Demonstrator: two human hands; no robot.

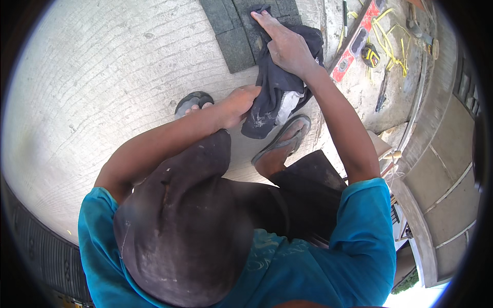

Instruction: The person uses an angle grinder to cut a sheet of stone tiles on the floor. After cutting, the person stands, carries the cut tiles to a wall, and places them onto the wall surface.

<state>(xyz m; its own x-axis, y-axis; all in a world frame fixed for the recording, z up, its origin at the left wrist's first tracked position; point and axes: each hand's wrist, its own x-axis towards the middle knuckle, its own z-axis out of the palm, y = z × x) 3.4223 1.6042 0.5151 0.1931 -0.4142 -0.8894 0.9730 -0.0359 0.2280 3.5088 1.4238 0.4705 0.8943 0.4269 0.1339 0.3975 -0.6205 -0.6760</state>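
A bunched black cloth, perhaps a garment, with a white patch and pale smudges, hangs between my hands. My left hand is closed on its near left edge. My right hand grips the cloth from above, index finger stretched forward with a bit of cloth at its tip. That fingertip rests over the dark grey stone-like tiles, which lie side by side on the ground at the far edge. The right palm and the cloth hide part of the tiles.
Right of the cloth lie a red spirit level, a yellow-and-black tape measure, tangled yellow strapping, a dark pen-like stick and a hammer-like tool. My sandalled feet stand close to the cloth on grooved concrete.
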